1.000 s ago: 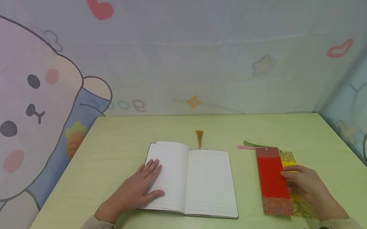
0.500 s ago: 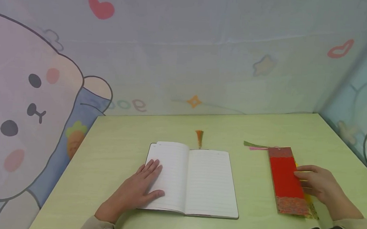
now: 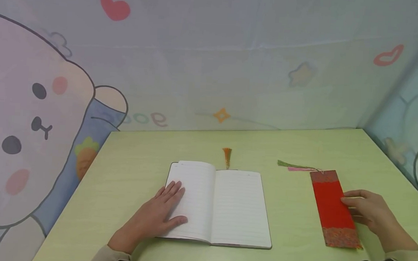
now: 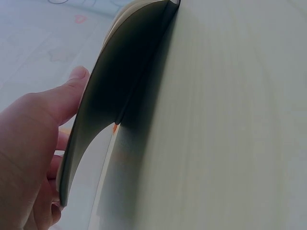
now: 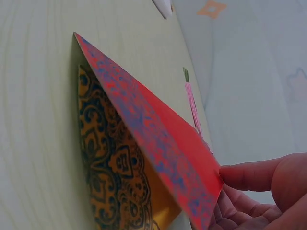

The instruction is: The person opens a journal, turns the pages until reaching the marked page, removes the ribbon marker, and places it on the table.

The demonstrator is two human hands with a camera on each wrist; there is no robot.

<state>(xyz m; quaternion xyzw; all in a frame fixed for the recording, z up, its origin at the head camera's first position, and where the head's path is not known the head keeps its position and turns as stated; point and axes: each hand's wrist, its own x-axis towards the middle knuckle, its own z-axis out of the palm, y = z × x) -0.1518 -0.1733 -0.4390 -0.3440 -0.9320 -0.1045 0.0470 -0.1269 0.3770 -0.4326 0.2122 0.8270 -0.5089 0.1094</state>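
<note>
One open notebook (image 3: 241, 208) is lying on the desk (image 3: 150, 147), and my left hand (image 3: 164, 212) is resting on its left page, fingers spread. My right hand (image 3: 367, 208) is pinching the red bookmark (image 3: 333, 208) by its right edge, to the notebook's right, with a yellow bookmark (image 5: 103, 158) showing under it.

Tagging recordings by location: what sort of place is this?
Probably an indoor staged desk setup: a pale green wood-grained table, a creased, pale grey, cartoon-printed sheet behind it, and an open, white, lined paper notebook on top.
</note>
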